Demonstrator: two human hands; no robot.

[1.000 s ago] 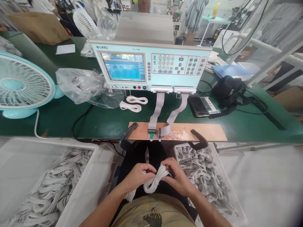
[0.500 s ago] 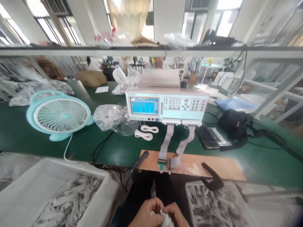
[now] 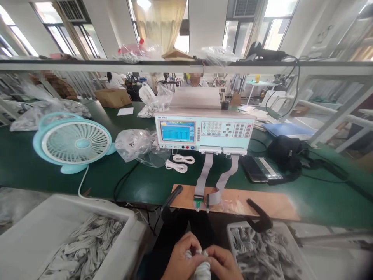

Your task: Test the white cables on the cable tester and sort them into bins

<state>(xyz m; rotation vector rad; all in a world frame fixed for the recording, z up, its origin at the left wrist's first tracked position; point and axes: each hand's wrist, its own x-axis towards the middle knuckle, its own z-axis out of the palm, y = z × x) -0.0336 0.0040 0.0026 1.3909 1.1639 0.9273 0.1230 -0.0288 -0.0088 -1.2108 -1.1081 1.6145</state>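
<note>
A bundled white cable [image 3: 203, 271] is between my two hands, low in the view above my lap. My left hand [image 3: 182, 258] is closed around its left side, with thumb and fingers bent in at the top. My right hand [image 3: 223, 262] pinches the bundle from the right, fingertips close to those of the left. Part of the cable is hidden behind the fingers. Beyond my hands, two grey ribbon cables [image 3: 204, 177] run from the tester [image 3: 177, 134] to small connectors [image 3: 199, 202] at the edge of a wooden board [image 3: 250, 200].
A white bin [image 3: 122, 217] of coiled cables stands at left, another bin [image 3: 233, 237] at right. On the green table [image 3: 140, 190] are a fan [image 3: 83, 144], two coiled white cables [image 3: 176, 166], plastic bags [image 3: 134, 144] and a phone [image 3: 255, 171]. Black clamps [image 3: 259, 216] jut over the edge.
Both hands have risen slightly with the cable bundle, and more of the right hand shows. The fingers have shifted on the cable. The table items stay in place.
</note>
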